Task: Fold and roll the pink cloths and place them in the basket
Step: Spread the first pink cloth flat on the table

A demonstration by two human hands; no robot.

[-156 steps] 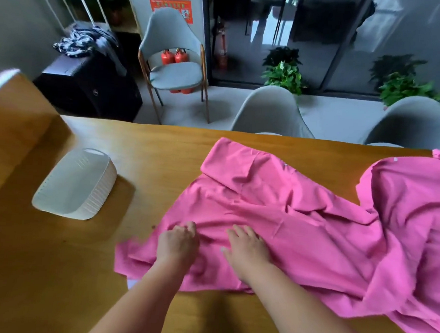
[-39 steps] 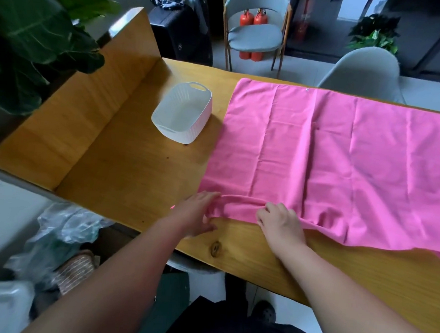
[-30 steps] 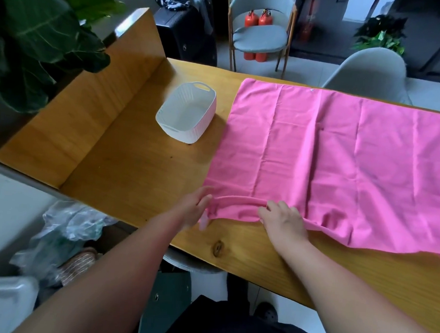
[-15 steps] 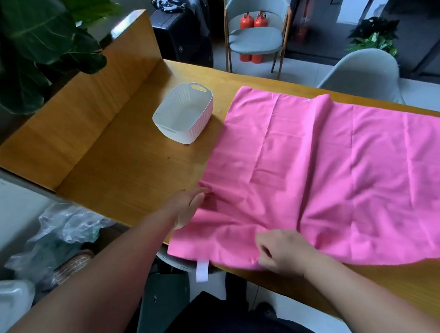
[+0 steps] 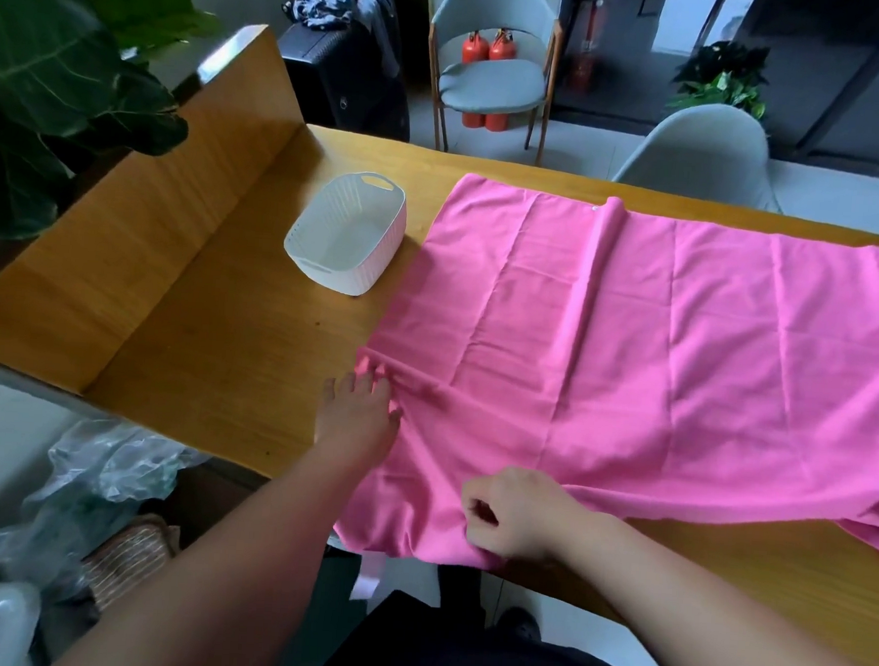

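— Compared with a second earlier, the near hem of the large creased pink fabric cloth (image 5: 606, 353) has been drawn toward the bottom of the frame. It is now draped over the front edge of the long wooden table (image 5: 210, 349), and the tuck seen at that hem has been flattened out.

— How is it held?

— The hem is pinched in the curled fingers of the right hand (image 5: 508, 517), low in the centre. The left hand (image 5: 358, 410) is laid with straight fingers on the cloth's left edge, and nothing is clasped by it.

— Why so?

— The side is probably being pinned down so that the sheet can be pulled taut and its wrinkles smoothed before a fold is made. One raised ridge is left running up the middle.

— And the container?

— The white ribbed plastic basket (image 5: 374, 272) is set left of centre, just beside the cloth's far left corner. Nothing is seen in it. It is presumably kept within reach for the finished rolls.
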